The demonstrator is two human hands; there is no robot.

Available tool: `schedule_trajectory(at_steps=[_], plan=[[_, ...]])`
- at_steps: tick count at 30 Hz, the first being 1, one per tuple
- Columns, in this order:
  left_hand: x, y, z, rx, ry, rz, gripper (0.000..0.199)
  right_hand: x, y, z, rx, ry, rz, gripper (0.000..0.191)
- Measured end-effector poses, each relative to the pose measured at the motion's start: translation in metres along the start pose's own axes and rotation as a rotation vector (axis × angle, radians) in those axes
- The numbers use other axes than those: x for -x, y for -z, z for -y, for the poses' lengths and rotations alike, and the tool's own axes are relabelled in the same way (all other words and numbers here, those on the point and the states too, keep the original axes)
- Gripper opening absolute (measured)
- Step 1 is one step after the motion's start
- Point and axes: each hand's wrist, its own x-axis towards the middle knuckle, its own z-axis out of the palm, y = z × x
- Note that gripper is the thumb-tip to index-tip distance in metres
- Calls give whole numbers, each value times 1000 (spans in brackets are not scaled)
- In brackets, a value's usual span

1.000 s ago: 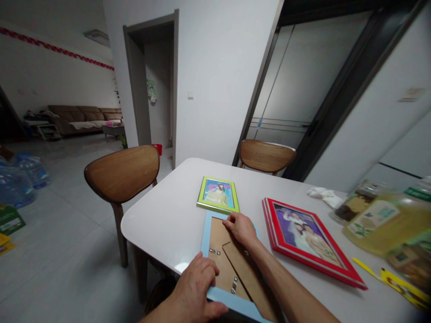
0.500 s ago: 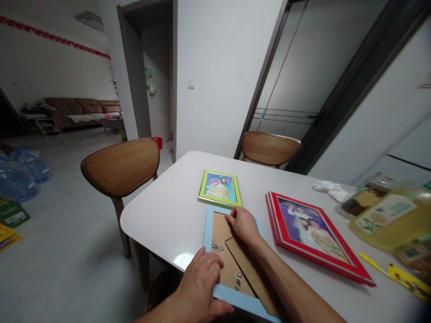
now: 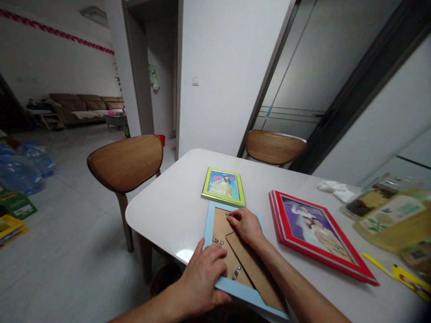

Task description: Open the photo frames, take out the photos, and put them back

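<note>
A light blue picture frame (image 3: 209, 220) lies face down at the near edge of the table, its brown backing board (image 3: 220, 224) and folded stand leg (image 3: 251, 260) facing up. My left hand (image 3: 204, 276) grips the frame's left near corner, thumb below and fingers over the edge. Near the top of the board, my right hand (image 3: 245, 225) pinches at a small metal clip, mostly covered by the fingertips. Two more metal clips show on the board, one by the left edge (image 3: 217, 241) and one by the near edge (image 3: 236, 272).
A green picture frame (image 3: 241, 193) lies face up just beyond. To the right are stacked red picture frames (image 3: 323, 251), a yellow cutter (image 3: 409, 278), a crumpled tissue (image 3: 336, 190) and a bottle of yellow liquid (image 3: 390, 220). Wooden chairs (image 3: 129, 161) stand around the table.
The view has shifted slightly. My right fingertips have lifted and turned a little at the top of the board, and a bit of metal now shows beside them. My left hand keeps its grip.
</note>
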Motion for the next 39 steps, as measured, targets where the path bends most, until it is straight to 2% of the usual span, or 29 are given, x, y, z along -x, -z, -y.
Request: schedule_trajectory(at_steps=[6, 16, 22, 31, 39], plan=[[-2, 10, -10, -28, -3, 44, 37, -2, 1, 9, -3, 44, 22, 22], [-5, -4, 9, -38, -15, -6, 44, -4, 3, 6, -61, 126, 104, 21], [-5, -2, 12, -4, -50, -7, 42, -7, 2, 3, -96, 109, 99, 23], [-5, -6, 14, 41, -38, -32, 45, -13, 4, 4, -113, 144, 169, 27], [-6, -9, 15, 55, -28, -62, 42, -18, 5, 5, -96, 82, 164, 23]])
